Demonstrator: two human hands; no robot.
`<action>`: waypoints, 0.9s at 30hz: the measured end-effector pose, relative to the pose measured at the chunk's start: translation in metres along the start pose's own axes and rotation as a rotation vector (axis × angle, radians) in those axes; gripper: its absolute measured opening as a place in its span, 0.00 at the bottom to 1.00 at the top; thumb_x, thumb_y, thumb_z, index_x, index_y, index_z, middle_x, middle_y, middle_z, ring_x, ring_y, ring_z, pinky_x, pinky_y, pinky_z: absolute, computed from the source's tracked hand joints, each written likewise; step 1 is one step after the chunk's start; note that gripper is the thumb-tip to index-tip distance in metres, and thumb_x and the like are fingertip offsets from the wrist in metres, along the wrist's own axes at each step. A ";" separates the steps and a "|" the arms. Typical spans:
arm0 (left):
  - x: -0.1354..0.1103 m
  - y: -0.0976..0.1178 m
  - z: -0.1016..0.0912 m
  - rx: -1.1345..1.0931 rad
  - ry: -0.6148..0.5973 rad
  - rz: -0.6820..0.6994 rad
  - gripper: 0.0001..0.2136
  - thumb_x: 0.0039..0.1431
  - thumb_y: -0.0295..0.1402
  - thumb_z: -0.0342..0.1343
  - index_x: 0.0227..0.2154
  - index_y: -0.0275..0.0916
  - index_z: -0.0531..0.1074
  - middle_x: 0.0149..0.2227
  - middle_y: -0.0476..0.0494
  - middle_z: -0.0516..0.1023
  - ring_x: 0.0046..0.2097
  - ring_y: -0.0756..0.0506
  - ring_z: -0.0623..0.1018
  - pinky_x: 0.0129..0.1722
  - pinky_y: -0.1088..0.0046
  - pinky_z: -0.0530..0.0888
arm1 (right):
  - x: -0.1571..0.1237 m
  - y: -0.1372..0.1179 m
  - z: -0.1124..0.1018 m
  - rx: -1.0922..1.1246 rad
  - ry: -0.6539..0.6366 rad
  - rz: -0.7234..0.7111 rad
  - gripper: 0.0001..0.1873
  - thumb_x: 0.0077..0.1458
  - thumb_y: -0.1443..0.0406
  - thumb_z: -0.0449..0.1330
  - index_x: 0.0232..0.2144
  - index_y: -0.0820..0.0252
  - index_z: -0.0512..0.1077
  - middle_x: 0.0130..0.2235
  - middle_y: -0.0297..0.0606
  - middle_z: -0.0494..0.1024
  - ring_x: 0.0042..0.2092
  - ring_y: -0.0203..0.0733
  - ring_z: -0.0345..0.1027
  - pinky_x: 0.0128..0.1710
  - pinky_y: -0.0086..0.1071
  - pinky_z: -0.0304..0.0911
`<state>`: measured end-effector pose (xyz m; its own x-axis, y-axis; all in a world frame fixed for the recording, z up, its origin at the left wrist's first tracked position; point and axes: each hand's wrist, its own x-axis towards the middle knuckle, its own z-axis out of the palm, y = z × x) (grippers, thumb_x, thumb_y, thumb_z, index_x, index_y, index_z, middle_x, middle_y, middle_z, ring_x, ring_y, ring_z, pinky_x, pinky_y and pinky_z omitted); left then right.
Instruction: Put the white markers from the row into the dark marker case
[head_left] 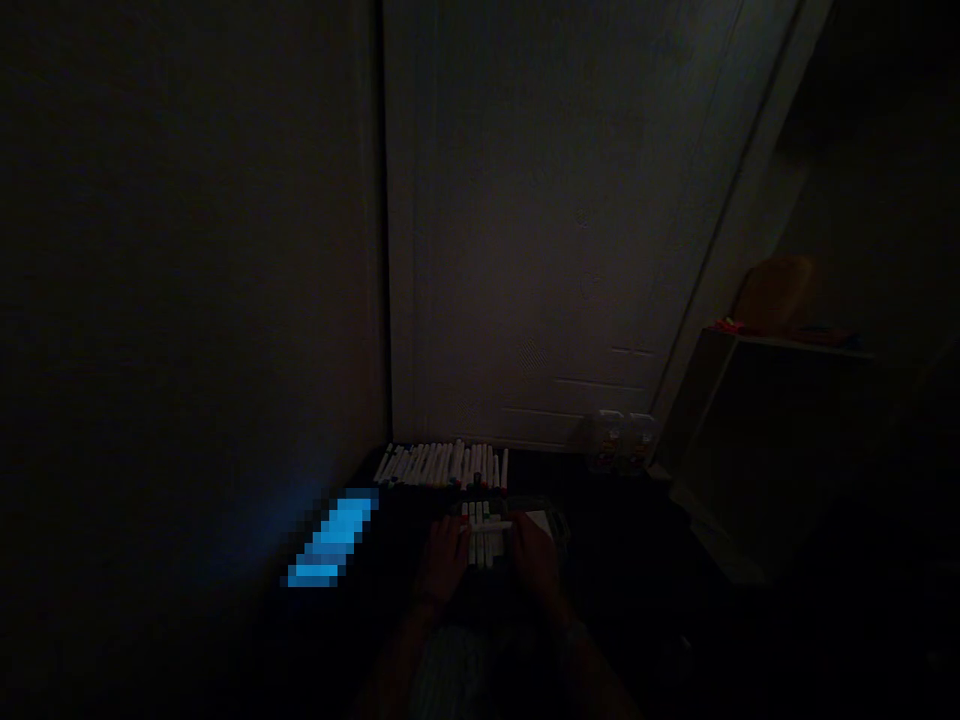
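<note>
A white marker [495,526] lies sideways between my hands, above a clear plastic case [561,522]. My left hand [445,555] is closed round its left end, where a red part shows. At its other end, my right hand [535,556] grips it with bent fingers. Under it, several white markers [480,552] with green ends stand side by side in the case. A pale card or paper [538,520] shows beside my right hand. The dim light hides the fingertips in part.
Behind the case, a long row of white markers [439,465] lies on the dark table. A glowing, blurred screen [334,540] is at the left. Two clear containers [624,442] stand at the back right, near a shelf unit [787,342]. Walls close off the left and back.
</note>
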<state>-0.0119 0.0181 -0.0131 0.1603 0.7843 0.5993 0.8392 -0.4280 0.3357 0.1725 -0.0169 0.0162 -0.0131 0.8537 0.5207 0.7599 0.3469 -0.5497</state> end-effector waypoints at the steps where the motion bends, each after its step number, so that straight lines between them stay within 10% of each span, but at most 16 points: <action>1: -0.001 -0.001 0.001 0.005 -0.003 0.001 0.14 0.61 0.33 0.39 0.40 0.40 0.69 0.41 0.43 0.72 0.43 0.43 0.70 0.46 0.61 0.65 | 0.000 0.000 0.001 0.006 0.001 -0.001 0.15 0.62 0.63 0.41 0.41 0.55 0.66 0.38 0.36 0.75 0.39 0.37 0.68 0.38 0.27 0.58; 27: 0.004 0.000 -0.005 -0.032 -0.042 0.044 0.14 0.62 0.36 0.39 0.38 0.39 0.68 0.37 0.42 0.70 0.39 0.43 0.68 0.42 0.62 0.66 | 0.002 -0.002 -0.002 -0.023 0.005 0.003 0.16 0.62 0.61 0.42 0.43 0.56 0.68 0.40 0.37 0.74 0.42 0.37 0.67 0.41 0.28 0.58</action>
<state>-0.0139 0.0192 -0.0075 0.2190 0.7823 0.5832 0.8141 -0.4759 0.3327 0.1726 -0.0171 0.0195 -0.0076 0.8529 0.5220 0.7748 0.3350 -0.5361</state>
